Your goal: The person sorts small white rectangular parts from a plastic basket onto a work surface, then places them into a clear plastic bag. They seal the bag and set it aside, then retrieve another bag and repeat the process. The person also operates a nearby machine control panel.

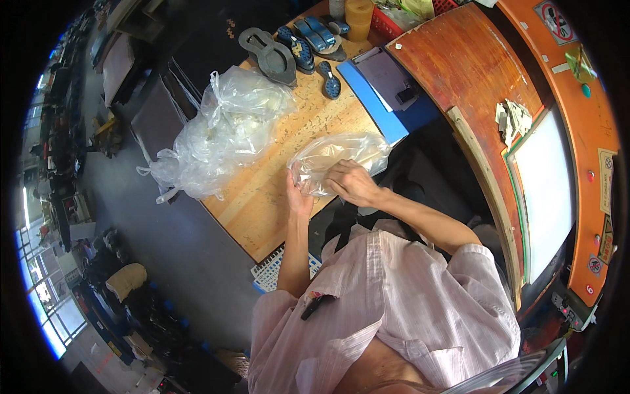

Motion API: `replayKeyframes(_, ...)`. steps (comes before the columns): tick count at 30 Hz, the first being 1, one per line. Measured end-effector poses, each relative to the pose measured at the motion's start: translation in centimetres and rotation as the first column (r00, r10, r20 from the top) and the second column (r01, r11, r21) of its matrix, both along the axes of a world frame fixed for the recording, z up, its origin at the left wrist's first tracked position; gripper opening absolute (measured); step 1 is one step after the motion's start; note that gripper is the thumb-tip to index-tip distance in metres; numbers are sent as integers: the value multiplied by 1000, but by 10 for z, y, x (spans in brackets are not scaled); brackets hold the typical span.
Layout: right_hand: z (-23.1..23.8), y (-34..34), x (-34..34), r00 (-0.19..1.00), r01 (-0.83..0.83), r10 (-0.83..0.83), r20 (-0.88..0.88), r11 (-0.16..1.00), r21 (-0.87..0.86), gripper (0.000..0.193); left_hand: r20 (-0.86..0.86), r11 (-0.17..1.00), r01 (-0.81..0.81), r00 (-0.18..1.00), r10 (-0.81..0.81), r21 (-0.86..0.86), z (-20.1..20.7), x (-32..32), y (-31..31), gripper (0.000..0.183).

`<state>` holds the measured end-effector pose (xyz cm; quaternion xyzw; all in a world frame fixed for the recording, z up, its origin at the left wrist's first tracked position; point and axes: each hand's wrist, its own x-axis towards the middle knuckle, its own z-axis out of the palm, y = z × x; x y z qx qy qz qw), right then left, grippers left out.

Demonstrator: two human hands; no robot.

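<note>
A clear plastic bag (357,146) is stretched between my hands above the near edge of the wooden table (243,230). My left hand (299,197) holds the bag's left end, its fingers partly hidden behind the film. With curled fingers, my right hand (352,182) grips the bag's near side around its middle. Whether anything lies inside this bag I cannot make out. To the left on the tabletop rests a pile of knotted clear plastic bags (226,128), puffed up and overhanging the table's left edge.
Shoe-sole pieces (296,49) and a grey sole-shaped mould (269,56) stand at the table's far end. A blue folder (374,98) lies along its right side. Farther right is a curved wooden board (466,59) with pale strips (514,121). Dark floor (154,203) runs along the left.
</note>
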<state>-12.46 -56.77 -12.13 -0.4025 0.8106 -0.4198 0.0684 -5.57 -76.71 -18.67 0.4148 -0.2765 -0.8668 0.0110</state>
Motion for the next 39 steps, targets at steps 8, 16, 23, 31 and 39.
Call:
replayKeyframes(8, -107, -8, -28, 962, 274, -206, -181, 702, 657, 23, 35, 971, -51, 998, 61, -232, -19, 30, -16, 52)
replayKeyframes(16, -85, -5, -41, 992, 95, -1, -127, 671, 736, 35, 91, 184, 137, 968, -235, -973, 40, 17, 36, 31)
replayKeyframes(23, -72, 4, -45, 997, -68, 62, 37, 638, 767, 35, 619, -411, 464, 613, -491, -785, -13, -29, 44, 49)
replayKeyframes(31, -74, 2, -76, 997, -65, 73, 26, 604, 794, 45, 801, -519, 611, 465, -376, -598, -1, -19, 8, 98)
replayKeyframes(39, -55, 18, -81, 995, -69, 98, -18, 805, 589, 35, 777, -631, 486, 533, -335, -605, 9, -9, 0, 79)
